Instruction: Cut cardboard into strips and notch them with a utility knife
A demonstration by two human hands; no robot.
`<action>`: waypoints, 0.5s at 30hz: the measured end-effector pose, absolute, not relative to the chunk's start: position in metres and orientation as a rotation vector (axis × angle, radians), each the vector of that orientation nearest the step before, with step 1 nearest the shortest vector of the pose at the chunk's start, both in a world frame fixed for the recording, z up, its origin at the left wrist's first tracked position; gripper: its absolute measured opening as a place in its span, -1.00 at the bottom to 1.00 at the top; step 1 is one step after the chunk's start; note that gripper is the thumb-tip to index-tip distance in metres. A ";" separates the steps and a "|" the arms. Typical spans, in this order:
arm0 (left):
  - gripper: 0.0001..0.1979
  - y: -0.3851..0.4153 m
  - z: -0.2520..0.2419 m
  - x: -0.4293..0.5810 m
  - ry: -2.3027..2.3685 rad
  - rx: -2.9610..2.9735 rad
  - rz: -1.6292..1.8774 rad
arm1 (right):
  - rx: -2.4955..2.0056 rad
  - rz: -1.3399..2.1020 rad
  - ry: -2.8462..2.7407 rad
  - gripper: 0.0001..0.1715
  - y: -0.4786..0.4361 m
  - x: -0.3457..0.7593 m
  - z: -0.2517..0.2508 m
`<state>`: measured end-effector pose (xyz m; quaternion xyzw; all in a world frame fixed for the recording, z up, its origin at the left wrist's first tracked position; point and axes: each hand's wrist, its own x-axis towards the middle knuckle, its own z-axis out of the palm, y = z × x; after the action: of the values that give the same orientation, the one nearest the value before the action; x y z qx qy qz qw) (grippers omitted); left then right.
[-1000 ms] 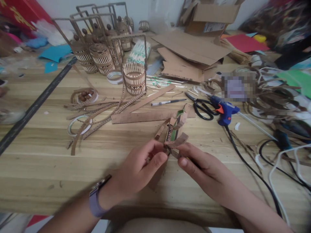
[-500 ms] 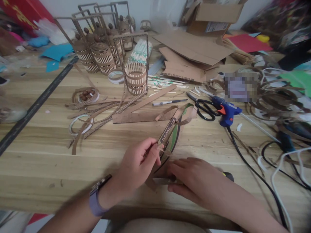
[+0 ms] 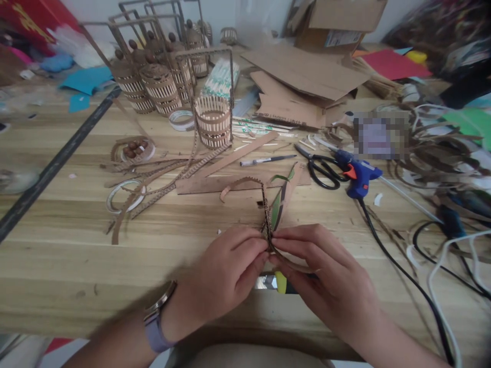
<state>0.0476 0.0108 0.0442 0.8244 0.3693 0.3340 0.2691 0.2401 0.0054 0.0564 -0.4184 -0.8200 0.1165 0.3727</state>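
Observation:
A narrow brown cardboard strip (image 3: 265, 204) rises from between my hands and curls to the left at its top. My left hand (image 3: 233, 260) pinches it from the left, and my right hand (image 3: 322, 271) pinches it from the right, with the fingertips of both nearly touching. Behind them a flat cardboard piece with green and black print (image 3: 284, 199) lies on the table. Under my right hand lies a cutter (image 3: 282, 282) with a yellow and black handle, partly hidden.
Black scissors (image 3: 324, 168), a blue glue gun (image 3: 360, 176) with its black cable and a pen (image 3: 268, 160) lie beyond my hands. Stick-and-cardboard lanterns (image 3: 213, 122), tape rolls (image 3: 126, 196) and strips are at the left and back. Cardboard sheets (image 3: 303, 71) lie behind.
My hands have come together on the strip, which now stands up and curls left. My right hand has let go of the cutter, which lies on the table.

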 end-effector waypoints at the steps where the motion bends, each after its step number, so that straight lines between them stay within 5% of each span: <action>1: -0.81 0.011 0.045 0.047 0.993 2.231 0.917 | -1.078 0.325 -2.091 -0.82 0.005 0.240 0.058; 15: -0.84 0.011 0.045 0.047 0.936 2.180 1.046 | -1.078 0.467 -1.933 -0.86 0.009 0.233 0.060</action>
<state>0.0474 0.0113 0.0452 0.8093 0.3473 0.3885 0.2709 0.2332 0.0090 0.0595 -0.4311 -0.7732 0.1870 0.4259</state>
